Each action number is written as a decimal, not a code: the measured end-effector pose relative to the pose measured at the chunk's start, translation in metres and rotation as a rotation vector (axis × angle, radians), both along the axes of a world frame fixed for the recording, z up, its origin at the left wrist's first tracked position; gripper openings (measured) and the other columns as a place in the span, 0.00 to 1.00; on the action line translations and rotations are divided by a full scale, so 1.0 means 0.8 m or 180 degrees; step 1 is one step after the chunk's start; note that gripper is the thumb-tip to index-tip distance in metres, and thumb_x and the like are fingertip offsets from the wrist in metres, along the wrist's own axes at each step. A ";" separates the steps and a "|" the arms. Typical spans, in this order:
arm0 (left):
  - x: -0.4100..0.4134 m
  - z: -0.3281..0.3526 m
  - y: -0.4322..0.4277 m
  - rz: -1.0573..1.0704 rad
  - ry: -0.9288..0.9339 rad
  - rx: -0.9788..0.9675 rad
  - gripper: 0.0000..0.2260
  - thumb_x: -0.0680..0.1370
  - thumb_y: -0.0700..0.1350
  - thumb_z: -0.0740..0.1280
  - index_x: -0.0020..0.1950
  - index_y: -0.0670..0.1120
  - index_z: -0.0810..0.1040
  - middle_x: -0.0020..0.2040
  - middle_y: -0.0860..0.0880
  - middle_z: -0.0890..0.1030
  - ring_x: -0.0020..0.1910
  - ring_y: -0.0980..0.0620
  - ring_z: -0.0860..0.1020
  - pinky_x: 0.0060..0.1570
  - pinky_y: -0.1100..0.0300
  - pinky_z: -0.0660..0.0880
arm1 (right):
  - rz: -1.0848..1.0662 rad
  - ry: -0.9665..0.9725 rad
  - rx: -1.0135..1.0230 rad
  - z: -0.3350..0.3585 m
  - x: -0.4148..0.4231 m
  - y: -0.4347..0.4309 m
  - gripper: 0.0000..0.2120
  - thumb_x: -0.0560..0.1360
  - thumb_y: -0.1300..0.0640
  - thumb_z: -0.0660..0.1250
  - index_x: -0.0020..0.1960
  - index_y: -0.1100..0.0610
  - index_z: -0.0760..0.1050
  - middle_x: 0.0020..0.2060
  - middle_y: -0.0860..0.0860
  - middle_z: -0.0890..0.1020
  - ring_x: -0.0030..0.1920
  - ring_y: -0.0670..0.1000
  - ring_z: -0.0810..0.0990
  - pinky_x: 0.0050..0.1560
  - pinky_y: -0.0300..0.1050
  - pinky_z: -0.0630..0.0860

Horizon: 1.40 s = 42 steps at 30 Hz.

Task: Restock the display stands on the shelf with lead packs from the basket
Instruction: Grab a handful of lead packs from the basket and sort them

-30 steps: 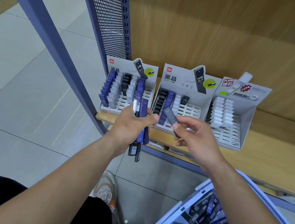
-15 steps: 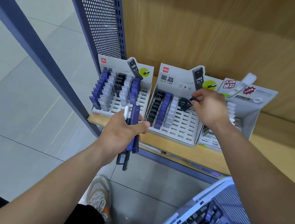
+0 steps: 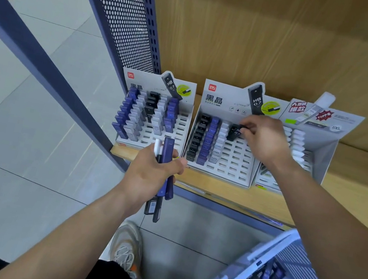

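Three white display stands sit on the wooden shelf: a left stand (image 3: pixel 181 126), a middle stand (image 3: pixel 235 163) and a right stand (image 3: pixel 328 152). My left hand (image 3: pixel 151 173) grips a bundle of lead packs (image 3: pixel 162 177), blue, black and white, in front of the shelf edge. My right hand (image 3: pixel 264 138) is over the back of the middle stand and pinches a black lead pack (image 3: pixel 234 133) at its fourth column. The light blue basket (image 3: pixel 254 262) at the lower right holds several loose packs.
A perforated blue metal panel (image 3: pixel 125 18) and a slanted blue post (image 3: pixel 34 49) stand to the left of the stands. The wooden back wall (image 3: pixel 294 36) rises behind them. My shoe (image 3: pixel 127 247) rests on the grey tile floor below the shelf.
My right hand carried a dark pack from in front of the shelf up to the back rows of the middle stand. My left hand kept its bundle and barely moved.
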<state>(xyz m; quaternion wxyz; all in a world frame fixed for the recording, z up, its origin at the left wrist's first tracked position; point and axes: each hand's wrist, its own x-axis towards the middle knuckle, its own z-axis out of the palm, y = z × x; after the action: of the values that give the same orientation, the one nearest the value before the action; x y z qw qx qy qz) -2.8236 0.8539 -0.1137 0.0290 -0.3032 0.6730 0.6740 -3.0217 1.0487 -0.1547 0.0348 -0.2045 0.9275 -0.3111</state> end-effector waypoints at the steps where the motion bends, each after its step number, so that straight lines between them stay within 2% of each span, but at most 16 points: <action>1: 0.000 -0.001 -0.001 0.0001 -0.0005 0.0000 0.09 0.77 0.46 0.74 0.51 0.45 0.76 0.39 0.46 0.82 0.33 0.49 0.76 0.35 0.53 0.76 | 0.0030 0.0059 0.0031 -0.001 0.000 0.000 0.09 0.77 0.65 0.69 0.56 0.61 0.82 0.49 0.56 0.85 0.48 0.55 0.84 0.54 0.45 0.78; 4: 0.002 -0.003 -0.005 0.0041 0.0011 0.0062 0.10 0.77 0.46 0.74 0.52 0.44 0.76 0.39 0.46 0.82 0.32 0.48 0.75 0.35 0.51 0.75 | 0.0160 -0.0011 0.0210 -0.003 0.000 -0.002 0.08 0.77 0.63 0.69 0.55 0.60 0.82 0.49 0.56 0.85 0.48 0.55 0.83 0.54 0.45 0.78; 8: 0.002 -0.001 -0.005 0.0087 0.0021 0.0187 0.09 0.79 0.44 0.72 0.54 0.42 0.76 0.38 0.48 0.83 0.32 0.49 0.75 0.33 0.52 0.76 | 0.0360 0.0095 0.0609 -0.006 -0.001 -0.009 0.07 0.79 0.62 0.68 0.47 0.65 0.82 0.48 0.62 0.82 0.47 0.61 0.80 0.51 0.54 0.78; 11: 0.001 0.002 -0.004 0.0133 0.0026 0.0334 0.09 0.79 0.43 0.72 0.55 0.41 0.76 0.37 0.48 0.83 0.31 0.50 0.75 0.32 0.54 0.76 | 0.0111 0.0123 0.0553 -0.009 0.004 -0.017 0.05 0.78 0.59 0.70 0.46 0.60 0.82 0.45 0.55 0.82 0.45 0.56 0.81 0.49 0.50 0.78; 14: -0.001 0.007 0.000 0.0145 0.0061 0.0430 0.06 0.79 0.42 0.71 0.51 0.43 0.77 0.37 0.48 0.83 0.31 0.50 0.76 0.29 0.57 0.74 | -0.0142 0.0116 0.0535 -0.002 0.012 -0.027 0.06 0.77 0.56 0.71 0.43 0.58 0.80 0.40 0.53 0.81 0.42 0.55 0.81 0.44 0.50 0.79; 16: -0.003 0.011 0.004 0.0139 0.0093 0.0501 0.04 0.80 0.42 0.71 0.49 0.44 0.76 0.37 0.47 0.82 0.30 0.50 0.75 0.27 0.59 0.74 | -0.0363 0.0219 0.0108 0.017 0.033 -0.027 0.07 0.76 0.55 0.72 0.42 0.57 0.79 0.37 0.50 0.81 0.38 0.51 0.80 0.43 0.49 0.79; 18: -0.007 0.014 0.009 0.0121 0.0142 0.0586 0.04 0.80 0.41 0.70 0.48 0.44 0.76 0.37 0.47 0.82 0.29 0.51 0.75 0.26 0.60 0.73 | -0.0471 -0.0032 -0.0677 0.046 0.079 -0.023 0.07 0.77 0.54 0.71 0.41 0.54 0.79 0.34 0.46 0.82 0.36 0.47 0.81 0.43 0.47 0.79; 20: -0.010 0.015 0.015 0.0092 0.0185 0.0548 0.05 0.80 0.41 0.70 0.47 0.44 0.76 0.37 0.47 0.81 0.29 0.51 0.75 0.25 0.59 0.73 | -0.0341 -0.0627 -0.1442 0.074 0.141 -0.021 0.06 0.77 0.54 0.71 0.41 0.51 0.80 0.33 0.47 0.82 0.36 0.49 0.82 0.43 0.49 0.80; 22: -0.012 0.015 0.022 0.0095 0.0209 0.0465 0.06 0.80 0.41 0.71 0.45 0.44 0.77 0.35 0.48 0.81 0.29 0.50 0.75 0.25 0.58 0.74 | -0.0126 -0.1096 -0.1805 0.088 0.193 -0.021 0.06 0.76 0.54 0.72 0.41 0.50 0.79 0.33 0.49 0.82 0.36 0.54 0.82 0.42 0.53 0.80; 24: -0.012 0.016 0.030 0.0071 0.0234 0.0419 0.06 0.80 0.42 0.71 0.44 0.44 0.77 0.34 0.48 0.81 0.29 0.49 0.76 0.27 0.57 0.75 | -0.0091 -0.1376 -0.1801 0.088 0.222 -0.024 0.08 0.72 0.53 0.77 0.42 0.50 0.77 0.34 0.49 0.82 0.35 0.55 0.81 0.40 0.51 0.79; 27: -0.009 0.020 0.039 0.0096 0.0252 0.0404 0.06 0.79 0.42 0.71 0.44 0.44 0.78 0.35 0.48 0.82 0.31 0.47 0.78 0.34 0.55 0.78 | -0.0183 -0.1579 -0.1692 0.082 0.235 -0.028 0.14 0.67 0.54 0.81 0.44 0.49 0.76 0.34 0.47 0.82 0.33 0.48 0.80 0.41 0.46 0.80; 30: -0.009 0.023 0.040 0.0056 0.0336 0.0352 0.06 0.80 0.44 0.71 0.46 0.42 0.79 0.37 0.47 0.83 0.33 0.46 0.78 0.36 0.52 0.79 | -0.0233 -0.1682 -0.1687 0.077 0.233 -0.023 0.12 0.70 0.59 0.78 0.46 0.47 0.78 0.35 0.48 0.83 0.36 0.52 0.84 0.47 0.54 0.83; 32: -0.009 0.024 0.040 -0.0009 0.0365 0.0342 0.07 0.80 0.45 0.70 0.46 0.41 0.80 0.38 0.46 0.83 0.35 0.46 0.78 0.41 0.48 0.79 | -0.0248 -0.1610 -0.1641 0.076 0.231 -0.016 0.09 0.72 0.60 0.75 0.47 0.48 0.80 0.35 0.51 0.83 0.37 0.56 0.85 0.46 0.57 0.83; 36: -0.009 0.019 0.041 -0.0161 0.0277 0.0116 0.08 0.79 0.48 0.72 0.45 0.44 0.80 0.35 0.51 0.83 0.34 0.52 0.78 0.43 0.50 0.76 | -0.0358 -0.1733 -0.1975 0.081 0.226 0.001 0.07 0.77 0.66 0.69 0.50 0.56 0.81 0.38 0.55 0.82 0.35 0.54 0.86 0.40 0.47 0.83; 39: -0.009 0.013 0.041 -0.0202 0.0159 0.0056 0.09 0.78 0.51 0.73 0.46 0.46 0.80 0.32 0.54 0.80 0.34 0.51 0.76 0.41 0.49 0.77 | -0.0566 -0.1723 -0.2221 0.079 0.216 0.012 0.06 0.77 0.66 0.69 0.49 0.57 0.82 0.43 0.57 0.83 0.36 0.52 0.85 0.40 0.43 0.82; 42: -0.009 0.010 0.041 -0.0186 0.0107 0.0197 0.10 0.77 0.51 0.75 0.48 0.46 0.79 0.35 0.52 0.78 0.32 0.51 0.76 0.39 0.51 0.76 | -0.0707 -0.1645 -0.2307 0.076 0.205 0.014 0.06 0.77 0.67 0.69 0.49 0.58 0.82 0.38 0.52 0.83 0.35 0.51 0.84 0.42 0.43 0.82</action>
<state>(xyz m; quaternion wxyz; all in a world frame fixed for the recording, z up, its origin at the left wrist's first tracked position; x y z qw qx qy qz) -2.8312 0.8867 -0.1060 0.0468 -0.2709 0.6608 0.6983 -2.8580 1.0598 -0.0940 0.1576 -0.0186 0.7360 -0.6581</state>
